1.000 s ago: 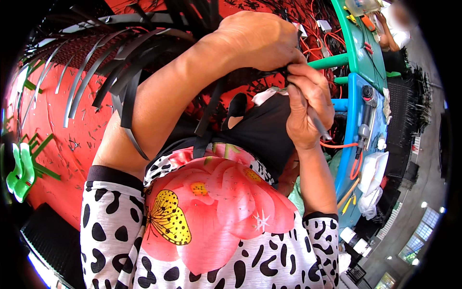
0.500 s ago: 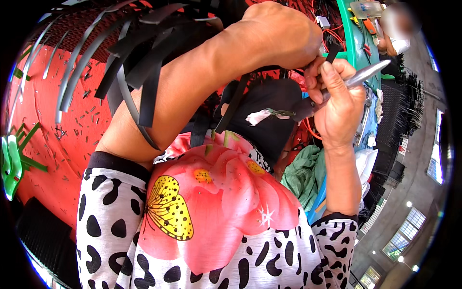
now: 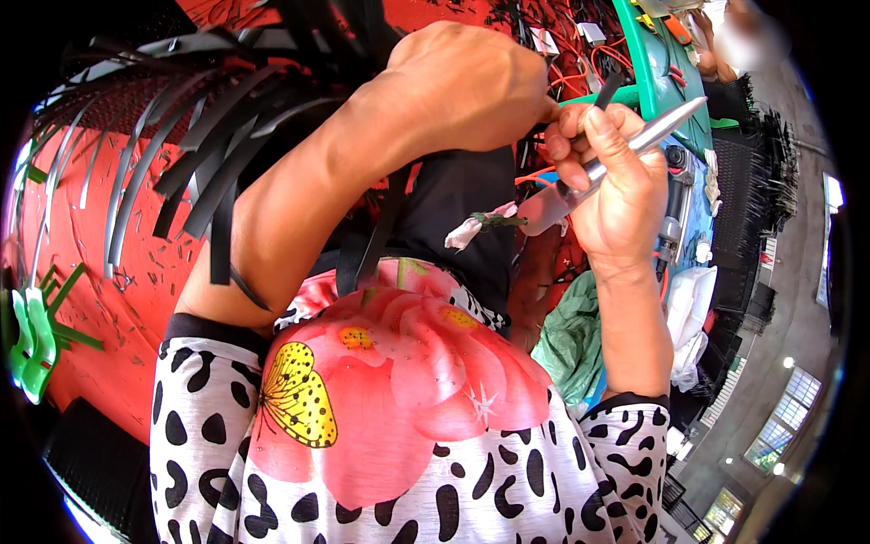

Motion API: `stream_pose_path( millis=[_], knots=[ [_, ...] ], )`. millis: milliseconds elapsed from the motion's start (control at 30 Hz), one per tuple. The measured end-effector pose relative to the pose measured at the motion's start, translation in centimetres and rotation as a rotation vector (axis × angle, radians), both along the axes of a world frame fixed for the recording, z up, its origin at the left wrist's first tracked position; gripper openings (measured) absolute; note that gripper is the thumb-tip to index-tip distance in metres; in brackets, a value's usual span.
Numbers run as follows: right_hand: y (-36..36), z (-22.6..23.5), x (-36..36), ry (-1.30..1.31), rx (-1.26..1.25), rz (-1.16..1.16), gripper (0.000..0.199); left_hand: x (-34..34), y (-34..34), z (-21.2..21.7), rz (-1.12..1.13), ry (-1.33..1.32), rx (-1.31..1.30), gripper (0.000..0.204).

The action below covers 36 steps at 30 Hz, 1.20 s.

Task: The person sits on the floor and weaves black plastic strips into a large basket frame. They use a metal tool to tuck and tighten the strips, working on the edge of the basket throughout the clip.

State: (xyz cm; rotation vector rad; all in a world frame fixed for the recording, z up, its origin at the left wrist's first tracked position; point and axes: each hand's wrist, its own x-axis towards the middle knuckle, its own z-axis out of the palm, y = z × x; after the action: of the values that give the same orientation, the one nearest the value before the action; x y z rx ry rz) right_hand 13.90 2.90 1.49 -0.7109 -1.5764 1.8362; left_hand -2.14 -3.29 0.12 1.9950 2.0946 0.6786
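My left hand (image 3: 471, 86) is closed, knuckles up, its fingertips mostly hidden behind the hand, close beside my right fingers. My right hand (image 3: 616, 181) is closed round a silver pointed tool (image 3: 672, 122) lying across the palm, point to the upper right. The tool's other end is a flat greyish part with a pinkish-white scrap of cloth (image 3: 467, 231) tied on. A short black strip (image 3: 609, 91) sticks up by my right thumb and forefinger. Many flat black strips (image 3: 217, 172) hang from dark woven work (image 3: 118, 100) beside my left forearm.
Red ground (image 3: 100, 208) with scattered black offcuts lies at left, near a green plastic thing (image 3: 36, 344). At right are a green-edged table (image 3: 645, 63), red cords (image 3: 616, 54), a crumpled green bag (image 3: 571, 326) and a power tool (image 3: 672, 208). Another person is at the upper right.
Both hands have shifted left in view, my left one more and slightly lower. The silver tool stays in my right hand. The whole view has also moved somewhat, and the hanging strips swing.
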Motion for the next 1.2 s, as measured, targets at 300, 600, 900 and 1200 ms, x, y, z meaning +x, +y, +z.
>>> stream_pose_path(
  millis=[300,600,900,1200],
  knots=[
    [-0.2,-0.7,-0.4,0.021,0.244,-0.006,0.019,-0.3,-0.5,-0.4,-0.027,0.047,0.057,0.026],
    [1.2,-1.7,-0.7,0.087,0.650,-0.097,0.008,-0.3,-0.8,-0.6,-0.062,0.032,0.108,0.031],
    [3.7,-1.7,-2.0,-0.115,0.762,-0.030,0.021,-0.7,-0.9,-0.8,-0.077,0.001,0.132,0.027],
    [2.8,-1.3,-2.5,-0.018,0.803,-0.005,0.023,-1.0,-0.9,-0.3,-0.165,-0.110,0.148,0.018]
  ],
)
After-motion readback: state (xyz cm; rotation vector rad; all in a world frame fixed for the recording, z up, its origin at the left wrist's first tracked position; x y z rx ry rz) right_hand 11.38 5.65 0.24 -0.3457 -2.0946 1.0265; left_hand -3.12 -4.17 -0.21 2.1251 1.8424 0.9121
